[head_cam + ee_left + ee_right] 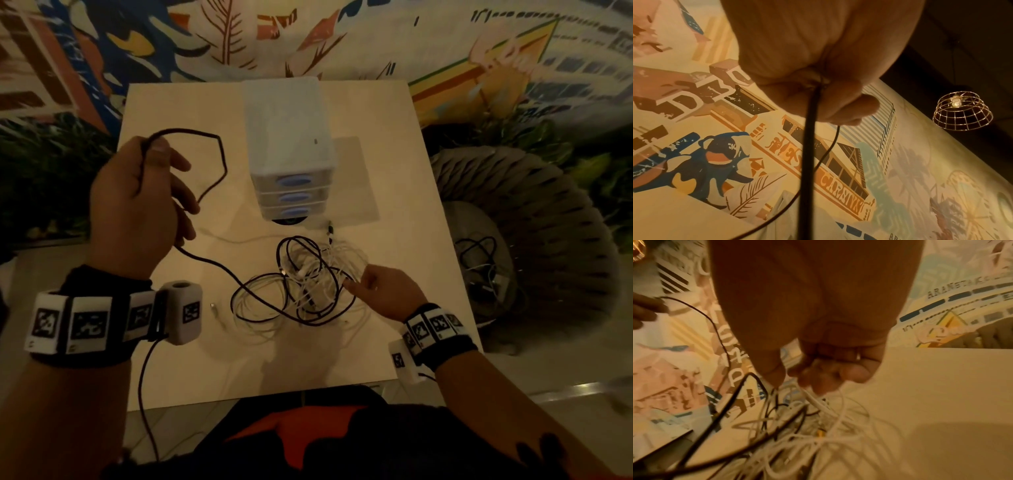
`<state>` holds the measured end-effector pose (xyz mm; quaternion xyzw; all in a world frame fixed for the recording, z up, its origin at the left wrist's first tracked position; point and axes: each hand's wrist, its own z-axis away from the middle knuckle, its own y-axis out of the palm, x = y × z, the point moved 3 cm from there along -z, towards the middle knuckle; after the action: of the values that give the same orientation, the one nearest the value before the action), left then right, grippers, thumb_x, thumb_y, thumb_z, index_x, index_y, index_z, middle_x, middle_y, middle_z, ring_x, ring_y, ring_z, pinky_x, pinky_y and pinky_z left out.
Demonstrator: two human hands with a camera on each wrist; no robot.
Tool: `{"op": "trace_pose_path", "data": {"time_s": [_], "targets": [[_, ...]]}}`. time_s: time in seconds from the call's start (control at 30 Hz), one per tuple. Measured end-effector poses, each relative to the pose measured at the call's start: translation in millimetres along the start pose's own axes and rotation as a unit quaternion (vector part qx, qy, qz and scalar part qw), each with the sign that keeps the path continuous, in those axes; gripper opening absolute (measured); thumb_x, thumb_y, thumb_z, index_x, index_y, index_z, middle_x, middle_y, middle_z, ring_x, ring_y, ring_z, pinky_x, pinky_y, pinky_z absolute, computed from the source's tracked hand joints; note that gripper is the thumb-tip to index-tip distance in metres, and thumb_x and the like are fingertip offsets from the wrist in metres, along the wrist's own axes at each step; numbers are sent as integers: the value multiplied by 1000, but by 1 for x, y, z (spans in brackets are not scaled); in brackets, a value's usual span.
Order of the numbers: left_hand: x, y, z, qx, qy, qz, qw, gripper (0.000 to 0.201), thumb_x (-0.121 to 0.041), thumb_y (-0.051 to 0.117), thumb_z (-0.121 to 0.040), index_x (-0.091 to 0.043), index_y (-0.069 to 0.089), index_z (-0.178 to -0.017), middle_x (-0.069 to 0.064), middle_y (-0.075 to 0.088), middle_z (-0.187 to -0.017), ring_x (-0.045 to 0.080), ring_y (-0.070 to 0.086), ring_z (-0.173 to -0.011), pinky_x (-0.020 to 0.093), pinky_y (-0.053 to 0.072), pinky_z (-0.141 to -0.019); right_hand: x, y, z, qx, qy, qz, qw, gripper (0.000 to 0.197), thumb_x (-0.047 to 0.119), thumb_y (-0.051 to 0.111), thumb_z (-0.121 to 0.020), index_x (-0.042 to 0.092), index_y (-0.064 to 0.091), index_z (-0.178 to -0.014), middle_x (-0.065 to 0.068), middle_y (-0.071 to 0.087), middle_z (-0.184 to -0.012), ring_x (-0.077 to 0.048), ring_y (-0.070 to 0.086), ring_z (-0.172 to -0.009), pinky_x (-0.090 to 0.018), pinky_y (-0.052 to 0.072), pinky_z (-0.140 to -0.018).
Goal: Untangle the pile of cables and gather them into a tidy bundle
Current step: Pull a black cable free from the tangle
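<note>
Nearest the person, the right hand (383,294) pinches white strands at the edge of the cable pile (301,284), which lies tangled on the table (394,178). Farther out, the raised left hand (137,202) grips a loop of the black cable (219,270) that trails back into the pile. Since it is still threaded through the pile, a hard pull would likely tighten the knot or drag the heap toward the drawer unit (291,150).

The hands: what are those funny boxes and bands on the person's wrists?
Both forearms are bare, with no sleeves. Behind the left hand and the right hand, each wrist wears a black band carrying white blocks printed with black-and-white square code markers. A white camera box sits on the left band, with a thin black lead hanging from it.
</note>
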<state>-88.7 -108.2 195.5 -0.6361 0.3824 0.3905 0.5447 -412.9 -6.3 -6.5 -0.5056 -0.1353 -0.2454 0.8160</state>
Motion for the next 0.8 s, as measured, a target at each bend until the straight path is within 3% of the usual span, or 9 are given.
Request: {"op": "trace_pose_path", "data": {"time_s": [0.07, 0.13, 0.27, 0.4, 0.5, 0.57, 0.63, 0.73, 0.8], "targets": [[-5, -3, 1, 2, -2, 13, 1000, 33, -41, 34, -109, -30, 56, -86, 5, 61, -59, 28, 54, -38, 29, 39, -34, -14, 16, 0, 73, 46, 26, 996, 40, 69, 57, -88, 29, 59, -87, 7, 66, -87, -18, 63, -89, -37, 51, -82], [-6, -1, 3, 10, -6, 22, 1000, 34, -41, 35, -108, -28, 57, -87, 7, 62, -60, 30, 58, -41, 32, 44, -38, -17, 22, 0, 77, 52, -45, 995, 27, 51, 63, -91, 23, 66, -94, 4, 73, -86, -17, 70, -85, -38, 55, -86], [11, 10, 5, 27, -37, 6, 999, 38, -42, 38, -108, -14, 62, -96, 11, 67, -67, 32, 68, -56, 38, 55, -55, -10, 8, 1, -34, 72, -259, 962, 11, 19, 59, -99, 13, 67, -102, -5, 76, -88, -23, 75, -73, -39, 61, -71], [44, 16, 9, 42, -91, -40, 994, 42, -51, 40, -103, -22, 65, -86, 8, 73, -70, 31, 72, -64, 42, 56, -62, -6, -7, 1, -77, 58, -380, 920, 26, 6, 45, -103, 20, 67, -104, -9, 66, -86, -25, 68, -62, -33, 56, -56], [53, 16, 11, 66, -123, -61, 988, 43, -50, 40, -105, -20, 67, -90, 8, 74, -71, 31, 71, -59, 36, 53, -53, -6, -21, -2, -104, 31, -331, 937, 26, 11, 47, -103, 23, 70, -103, -2, 58, -70, -17, 55, -52, -30, 49, -51], [48, 15, 12, 80, -130, -52, 987, 45, -49, 39, -105, -18, 68, -92, 9, 75, -72, 33, 70, -55, 32, 49, -48, -5, -28, -5, -125, 14, -276, 953, 24, 15, 51, -101, 27, 72, -99, -3, 62, -68, -18, 53, -55, -32, 46, -57], [35, 16, 12, 94, -124, -32, 987, 46, -48, 38, -107, -15, 68, -95, 10, 75, -72, 35, 68, -52, 31, 47, -44, 0, -32, -7, -131, -2, -217, 967, 22, 18, 54, -100, 27, 74, -99, -3, 69, -79, -16, 55, -62, -30, 45, -63], [0, 25, 14, 139, -87, 8, 986, 44, -42, 38, -108, -12, 69, -99, 12, 75, -75, 35, 67, -50, 30, 48, -39, 10, -34, -10, -96, -18, -157, 983, 24, 22, 53, -101, 23, 75, -110, 0, 68, -85, -8, 52, -62, -24, 39, -61], [-28, 34, 18, 172, -52, 22, 983, 41, -37, 37, -109, -12, 68, -101, 11, 75, -76, 35, 67, -50, 29, 48, -38, 14, -32, -12, -79, -22, -135, 987, 27, 24, 51, -102, 22, 73, -117, -4, 71, -97, -17, 61, -75, -28, 47, -70]]}}
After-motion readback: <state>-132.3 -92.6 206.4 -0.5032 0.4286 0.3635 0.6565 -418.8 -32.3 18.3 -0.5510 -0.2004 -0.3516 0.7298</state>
